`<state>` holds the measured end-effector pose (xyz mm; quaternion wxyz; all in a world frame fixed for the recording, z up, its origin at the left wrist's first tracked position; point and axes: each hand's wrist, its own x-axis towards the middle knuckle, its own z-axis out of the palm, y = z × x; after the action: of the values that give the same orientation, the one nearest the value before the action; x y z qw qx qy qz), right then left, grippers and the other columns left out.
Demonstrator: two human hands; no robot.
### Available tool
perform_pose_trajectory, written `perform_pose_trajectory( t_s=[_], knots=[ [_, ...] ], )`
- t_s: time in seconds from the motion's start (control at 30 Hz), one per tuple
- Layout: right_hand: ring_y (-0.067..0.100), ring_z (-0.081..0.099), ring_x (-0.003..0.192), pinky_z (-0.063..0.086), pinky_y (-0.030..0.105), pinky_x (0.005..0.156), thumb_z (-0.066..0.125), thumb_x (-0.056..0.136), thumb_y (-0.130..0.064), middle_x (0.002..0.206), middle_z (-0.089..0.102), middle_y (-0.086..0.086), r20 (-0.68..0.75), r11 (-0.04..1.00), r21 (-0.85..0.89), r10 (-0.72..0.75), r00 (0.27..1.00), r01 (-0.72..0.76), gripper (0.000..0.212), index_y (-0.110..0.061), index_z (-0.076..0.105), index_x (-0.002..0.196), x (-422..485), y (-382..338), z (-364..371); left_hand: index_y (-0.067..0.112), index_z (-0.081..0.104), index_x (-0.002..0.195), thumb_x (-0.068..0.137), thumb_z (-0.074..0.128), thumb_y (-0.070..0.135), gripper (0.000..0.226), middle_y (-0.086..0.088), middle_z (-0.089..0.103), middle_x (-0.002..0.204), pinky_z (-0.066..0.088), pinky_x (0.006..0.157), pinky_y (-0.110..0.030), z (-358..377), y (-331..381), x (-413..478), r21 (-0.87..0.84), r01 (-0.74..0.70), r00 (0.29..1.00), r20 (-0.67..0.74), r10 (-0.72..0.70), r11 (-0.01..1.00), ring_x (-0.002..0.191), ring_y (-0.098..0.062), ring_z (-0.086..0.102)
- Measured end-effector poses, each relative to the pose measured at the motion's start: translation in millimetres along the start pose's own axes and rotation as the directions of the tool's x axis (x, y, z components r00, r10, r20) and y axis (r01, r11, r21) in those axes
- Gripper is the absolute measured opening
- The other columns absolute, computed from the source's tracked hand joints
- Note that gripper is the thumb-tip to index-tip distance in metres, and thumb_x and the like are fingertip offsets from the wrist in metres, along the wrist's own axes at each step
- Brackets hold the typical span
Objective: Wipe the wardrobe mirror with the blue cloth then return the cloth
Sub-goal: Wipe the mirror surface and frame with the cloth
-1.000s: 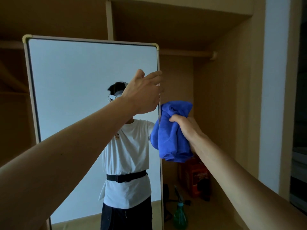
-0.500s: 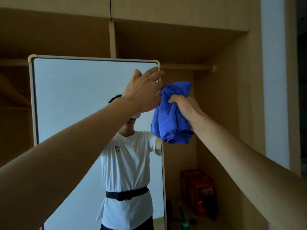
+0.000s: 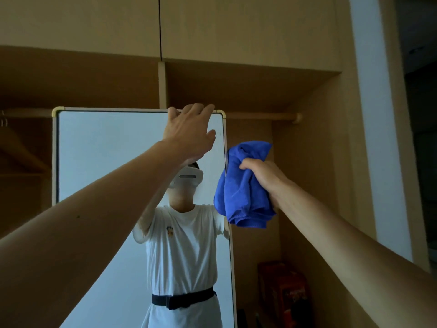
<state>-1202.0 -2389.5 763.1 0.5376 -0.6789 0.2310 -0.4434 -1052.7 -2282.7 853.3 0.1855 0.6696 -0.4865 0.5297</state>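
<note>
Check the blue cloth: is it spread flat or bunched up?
Bunched up. The blue cloth hangs in crumpled folds from the right hand, whose fingers curl round it, beside the right edge of the mirror.
</note>
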Motion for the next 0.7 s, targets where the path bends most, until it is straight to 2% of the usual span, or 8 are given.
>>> perform_pose_trajectory(
  t_s=[0.17, 0.27, 0.33, 0.43, 0.53, 0.7],
  knots=[
    [0.027, 0.067, 0.079, 0.055, 0.039, 0.077, 0.065, 0.081, -0.028, 0.089, 0.068, 0.01, -0.012, 1.0, 0.003, -0.003, 1.0, 0.003, 0.026, -0.012, 0.064, 0.101, 0.2, -5.8, 2.6, 0.02, 0.029, 0.157, 0.096, 0.05, 0.046, 0.069, 0.0, 0.038, 0.158, 0.028, 0.108, -0.052, 0.3, -5.5, -1.3, 0.027, -0.005, 1.0, 0.031, 0.004, 1.0, 0.145, -0.024, 0.035],
    [0.03, 0.071, 0.089, 0.057, 0.044, 0.086, 0.067, 0.083, -0.027, 0.098, 0.072, 0.012, -0.07, 0.998, 0.029, -0.049, 0.996, 0.051, 0.029, -0.01, 0.066, 0.106, 4.8, -20.8, 8.1, 0.023, 0.032, 0.155, 0.095, 0.051, 0.049, 0.069, 0.001, 0.04, 0.156, 0.026, 0.108, -0.053, -3.4, -7.3, 4.3, -0.022, 0.008, 0.998, 0.055, -0.007, 1.0, 0.143, -0.023, 0.038],
    [0.031, 0.071, 0.091, 0.058, 0.044, 0.086, 0.068, 0.085, -0.025, 0.104, 0.073, 0.012, -0.112, 0.992, 0.04, -0.115, 0.987, 0.121, 0.026, -0.012, 0.065, 0.107, 9.6, -36.6, 11.0, 0.024, 0.033, 0.155, 0.094, 0.052, 0.05, 0.069, 0.001, 0.041, 0.156, 0.025, 0.109, -0.054, -4.6, -9.1, 6.9, -0.059, 0.019, 0.998, 0.069, -0.015, 0.998, 0.143, -0.024, 0.038],
    [0.03, 0.072, 0.091, 0.059, 0.046, 0.088, 0.068, 0.086, -0.022, 0.103, 0.073, 0.012, -0.144, 0.98, 0.05, -0.182, 0.973, 0.191, 0.023, -0.012, 0.064, 0.107, 17.3, -65.4, 13.7, 0.024, 0.033, 0.155, 0.094, 0.054, 0.049, 0.069, 0.001, 0.04, 0.156, 0.025, 0.109, -0.054, -3.2, -10.3, 5.4, -0.093, 0.019, 0.997, 0.07, -0.013, 0.995, 0.144, -0.024, 0.036],
    [0.029, 0.072, 0.092, 0.059, 0.041, 0.083, 0.067, 0.086, -0.021, 0.106, 0.073, 0.013, -0.14, 0.974, 0.07, -0.206, 0.969, 0.217, 0.031, -0.009, 0.064, 0.114, 22.6, -83.9, 13.4, 0.023, 0.033, 0.155, 0.094, 0.054, 0.047, 0.069, 0.001, 0.04, 0.155, 0.025, 0.11, -0.053, -2.4, -9.0, 4.2, -0.135, 0.033, 0.998, 0.062, -0.025, 0.99, 0.145, -0.024, 0.034],
    [0.032, 0.072, 0.096, 0.058, 0.046, 0.088, 0.066, 0.088, -0.018, 0.11, 0.073, 0.017, -0.09, 0.975, 0.068, -0.205, 0.975, 0.212, 0.031, -0.007, 0.064, 0.116, 23.1, -63.6, 5.3, 0.024, 0.034, 0.155, 0.094, 0.055, 0.047, 0.068, 0.002, 0.041, 0.154, 0.026, 0.11, -0.053, 1.2, -10.2, 4.0, -0.149, 0.03, 0.999, 0.039, -0.025, 0.988, 0.144, -0.023, 0.035]
  ],
)
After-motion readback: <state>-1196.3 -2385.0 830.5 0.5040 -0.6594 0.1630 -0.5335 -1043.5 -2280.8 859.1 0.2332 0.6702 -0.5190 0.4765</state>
